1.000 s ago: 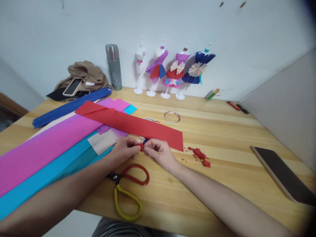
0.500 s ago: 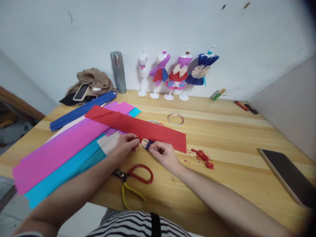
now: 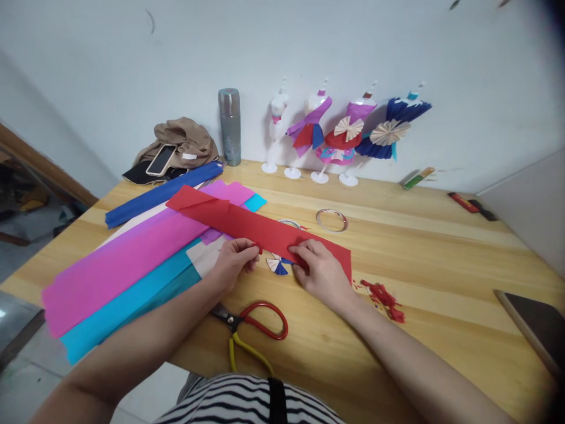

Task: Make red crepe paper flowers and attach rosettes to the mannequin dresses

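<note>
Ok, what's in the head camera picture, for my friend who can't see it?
A person's left hand pinches a small red piece; the right hand is over long red paper on a wooden table. Scissors lie nearer; mannequins stand behind.

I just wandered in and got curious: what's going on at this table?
A person sits at a wooden table among sheets of coloured paper. The left hand pinches a small red piece. The right hand is over a long red sheet; its grip is unclear. Between them lies a cream-and-blue pleated fan. The scissors lie nearer the person.
</note>
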Demonstrator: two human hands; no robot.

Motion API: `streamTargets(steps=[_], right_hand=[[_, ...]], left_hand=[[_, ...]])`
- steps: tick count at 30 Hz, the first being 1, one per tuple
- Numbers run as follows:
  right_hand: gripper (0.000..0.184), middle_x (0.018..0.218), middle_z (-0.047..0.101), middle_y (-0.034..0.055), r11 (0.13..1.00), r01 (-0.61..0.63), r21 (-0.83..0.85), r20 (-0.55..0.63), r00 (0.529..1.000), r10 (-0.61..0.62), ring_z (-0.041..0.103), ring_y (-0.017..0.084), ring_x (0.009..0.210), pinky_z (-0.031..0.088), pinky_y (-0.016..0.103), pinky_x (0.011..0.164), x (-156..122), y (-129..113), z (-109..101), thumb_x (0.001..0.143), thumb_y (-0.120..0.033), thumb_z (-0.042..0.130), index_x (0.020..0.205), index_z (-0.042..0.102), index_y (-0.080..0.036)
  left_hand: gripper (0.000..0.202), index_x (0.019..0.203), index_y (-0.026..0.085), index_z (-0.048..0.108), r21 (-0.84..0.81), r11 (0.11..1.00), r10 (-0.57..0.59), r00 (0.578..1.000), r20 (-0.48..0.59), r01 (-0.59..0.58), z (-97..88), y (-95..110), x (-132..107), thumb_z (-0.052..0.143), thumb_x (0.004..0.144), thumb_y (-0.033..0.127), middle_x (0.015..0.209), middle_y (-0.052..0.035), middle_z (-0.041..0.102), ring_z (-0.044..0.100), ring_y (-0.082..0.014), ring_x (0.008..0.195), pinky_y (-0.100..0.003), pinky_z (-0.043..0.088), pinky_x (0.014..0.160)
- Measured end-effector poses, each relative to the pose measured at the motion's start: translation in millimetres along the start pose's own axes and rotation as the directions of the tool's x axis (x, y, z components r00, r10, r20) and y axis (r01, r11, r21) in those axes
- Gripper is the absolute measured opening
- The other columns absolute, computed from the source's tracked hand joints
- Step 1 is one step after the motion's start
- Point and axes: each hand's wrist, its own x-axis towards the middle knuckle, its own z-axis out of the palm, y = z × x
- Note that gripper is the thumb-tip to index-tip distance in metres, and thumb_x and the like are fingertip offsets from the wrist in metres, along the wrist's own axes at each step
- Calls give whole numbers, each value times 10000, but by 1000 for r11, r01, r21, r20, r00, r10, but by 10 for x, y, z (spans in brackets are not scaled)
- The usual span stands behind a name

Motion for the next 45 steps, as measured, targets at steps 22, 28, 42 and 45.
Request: streamTargets(steps=[22,28,42,45], right_hand=[[226,854,684,101,933,320,-166,-266,897,-354,625,192,759,520,303,640,118,-115,-435,899,-95,499,993,692,-167],[279,859,676,121,910,393,-132,-72,912,-404,615,211,758,507,330,635,233,-130,-580,941,-129,440,1028,704,-152],[304,1096,667,154,982,187,21,-32,982,-186,636,266,1003,550,416,827,295,-82,-352,894,-168,510,1163,653,-165],[548,1347,551,200,970,192,148,-66,981,-184,523,337,1237,455,539,993,426,-118,-338,847,-300,622,1365,512,-159]], left_hand=[[206,897,130,664,-277,928,-275,960,-53,250,-155,431,-25,714,698,152,944,-100,741,721,-191,761,-286,588,679],[114,816,158,673,-357,928,-202,953,-227,112,-200,628,267,666,718,101,849,-73,726,671,-176,715,-302,570,647],[193,648,136,632,-337,912,108,930,-352,-233,-80,596,131,792,547,174,661,19,652,616,-90,640,-222,543,656],[191,649,132,639,-353,916,68,941,-332,-191,-40,583,119,792,542,173,666,11,662,621,-94,637,-228,543,650]])
